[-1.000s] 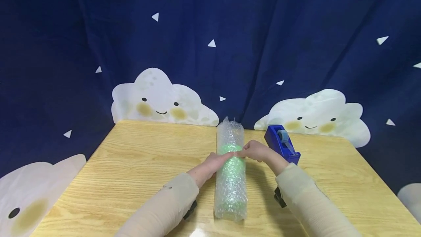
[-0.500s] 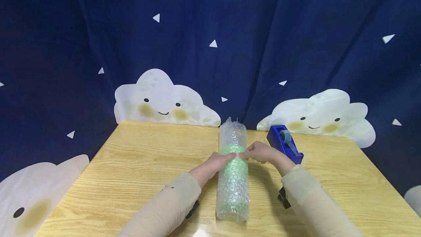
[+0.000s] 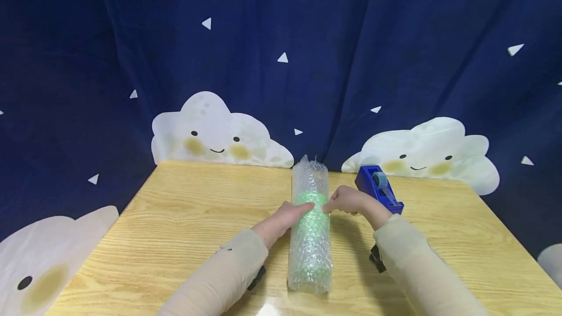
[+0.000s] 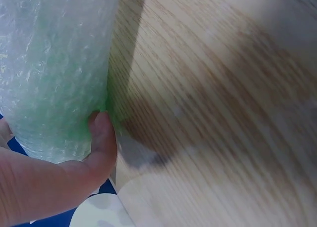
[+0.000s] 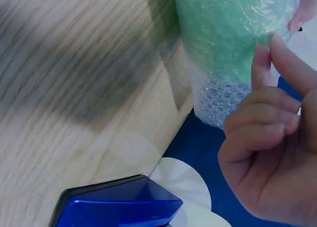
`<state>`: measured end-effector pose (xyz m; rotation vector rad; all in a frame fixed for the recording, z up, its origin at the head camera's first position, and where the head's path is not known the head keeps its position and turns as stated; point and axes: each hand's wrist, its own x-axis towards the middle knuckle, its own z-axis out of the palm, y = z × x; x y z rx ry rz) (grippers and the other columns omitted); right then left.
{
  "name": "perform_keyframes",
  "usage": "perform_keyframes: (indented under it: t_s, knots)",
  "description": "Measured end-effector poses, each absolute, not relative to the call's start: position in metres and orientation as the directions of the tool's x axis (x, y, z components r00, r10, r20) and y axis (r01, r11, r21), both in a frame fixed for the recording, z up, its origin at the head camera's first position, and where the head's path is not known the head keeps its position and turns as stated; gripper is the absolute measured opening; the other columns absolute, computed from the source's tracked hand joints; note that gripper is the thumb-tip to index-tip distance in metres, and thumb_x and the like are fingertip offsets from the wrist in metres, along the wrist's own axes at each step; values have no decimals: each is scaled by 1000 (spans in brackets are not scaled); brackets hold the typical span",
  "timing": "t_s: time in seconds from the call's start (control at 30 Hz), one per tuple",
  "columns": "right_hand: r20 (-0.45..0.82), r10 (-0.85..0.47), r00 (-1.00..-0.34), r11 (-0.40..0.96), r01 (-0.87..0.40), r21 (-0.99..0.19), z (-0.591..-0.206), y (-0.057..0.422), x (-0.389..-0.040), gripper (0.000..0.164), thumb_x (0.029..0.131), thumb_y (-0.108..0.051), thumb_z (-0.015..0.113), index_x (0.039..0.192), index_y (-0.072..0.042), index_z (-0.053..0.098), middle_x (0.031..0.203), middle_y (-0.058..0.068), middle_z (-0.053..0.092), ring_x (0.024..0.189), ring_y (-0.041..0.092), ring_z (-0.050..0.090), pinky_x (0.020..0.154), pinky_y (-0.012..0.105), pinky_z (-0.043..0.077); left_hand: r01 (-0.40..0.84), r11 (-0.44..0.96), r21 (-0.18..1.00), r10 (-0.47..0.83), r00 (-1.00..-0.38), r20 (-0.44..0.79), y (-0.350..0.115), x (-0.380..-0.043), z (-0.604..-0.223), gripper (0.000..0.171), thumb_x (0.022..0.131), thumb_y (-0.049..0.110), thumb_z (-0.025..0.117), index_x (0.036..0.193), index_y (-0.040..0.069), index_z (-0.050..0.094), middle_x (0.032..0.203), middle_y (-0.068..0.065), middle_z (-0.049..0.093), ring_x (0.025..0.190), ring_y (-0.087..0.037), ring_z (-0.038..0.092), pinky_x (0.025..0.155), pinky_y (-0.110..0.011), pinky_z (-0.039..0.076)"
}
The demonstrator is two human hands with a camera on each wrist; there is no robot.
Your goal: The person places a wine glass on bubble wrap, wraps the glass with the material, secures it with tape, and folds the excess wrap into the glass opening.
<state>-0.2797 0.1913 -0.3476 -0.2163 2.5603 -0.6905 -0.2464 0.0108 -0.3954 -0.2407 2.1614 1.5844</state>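
A long bundle of bubble wrap (image 3: 311, 252) lies lengthwise on the table, with something green showing through its layers. From its left side my left hand (image 3: 285, 214) holds it: the thumb lies on top, and a bent finger (image 4: 102, 138) touches the side near the tabletop. At the upper right of the bundle is my right hand (image 3: 349, 200). Its thumb and index finger pinch at the wrap's surface in the right wrist view, while the other fingers (image 5: 257, 133) are curled in. Whether a thin strip of tape lies between those tips cannot be seen.
A blue tape dispenser (image 3: 379, 189) with a roll of clear tape stands beyond the right hand, near the table's back edge. The wooden table (image 3: 197, 208) reaches back to a dark blue curtain (image 3: 246, 62) printed with clouds and triangles.
The fingertips of both hands met on top of the bundle. My right hand has since drawn a little to the right, leaving a gap. The left hand stays in place.
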Motion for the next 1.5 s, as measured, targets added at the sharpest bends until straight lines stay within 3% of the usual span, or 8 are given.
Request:
perform_keyframes:
  t_s: [0.17, 0.33, 0.53, 0.77, 1.07, 1.3, 1.5]
  knots:
    - [-425, -256, -868, 875, -21, -483, -343, 187, -279, 30, 85, -32, 66, 62, -12, 60, 49, -8, 22, 44, 6, 17, 42, 20, 18, -393, 315, 864, 116, -888, -446, 11, -246, -395, 96, 86, 48, 58, 146, -8, 9, 154, -26, 7, 141, -43, 14, 116, -53, 15]
    - [-456, -252, -853, 886, -15, -463, -341, 186, -278, 30, 87, -32, 65, 66, -11, 63, 49, -7, 23, 44, 7, 17, 42, 20, 19, -394, 314, 864, 126, -884, -450, 11, -245, -396, 96, 86, 48, 58, 146, -8, 8, 154, -26, 7, 140, -43, 16, 115, -53, 17]
    - [-493, -280, -824, 911, -66, -408, -335, 183, -278, 30, 90, -31, 61, 81, -4, 70, 47, -6, 25, 43, 6, 19, 42, 20, 21, -398, 313, 862, 127, -882, -453, 12, -245, -396, 97, 86, 48, 58, 147, -7, 7, 155, -25, 5, 140, -42, 16, 115, -53, 18]
    - [-535, -246, -809, 905, 6, -426, -334, 183, -278, 35, 90, -32, 61, 61, -12, 57, 48, -5, 32, 44, 7, 27, 44, 19, 26, -404, 316, 858, 118, -881, -458, 13, -247, -396, 98, 85, 49, 58, 147, -6, 6, 155, -25, 6, 141, -41, 16, 115, -53, 17]
    - [-495, -201, -845, 842, 110, -529, -347, 188, -280, 40, 85, -32, 67, 55, -13, 49, 48, -4, 34, 44, 7, 28, 44, 19, 27, -395, 328, 858, 113, -886, -451, 12, -248, -397, 97, 85, 49, 58, 146, -8, 8, 154, -26, 10, 138, -42, 25, 111, -51, 29]
    - [-498, -79, -864, 736, 286, -613, -364, 194, -279, 47, 80, -32, 72, 52, -15, 38, 48, -4, 33, 44, 8, 31, 44, 20, 29, -389, 308, 868, 133, -886, -444, 11, -246, -396, 99, 85, 48, 59, 146, -10, 6, 153, -28, 9, 137, -43, 24, 112, -52, 27]
    - [-486, -51, -872, 714, 308, -629, -368, 193, -277, 48, 79, -31, 73, 52, -14, 37, 48, -4, 33, 44, 8, 31, 44, 19, 30, -391, 313, 866, 124, -887, -445, 12, -246, -397, 100, 84, 48, 60, 146, -9, 6, 153, -28, 10, 137, -43, 25, 111, -52, 29]
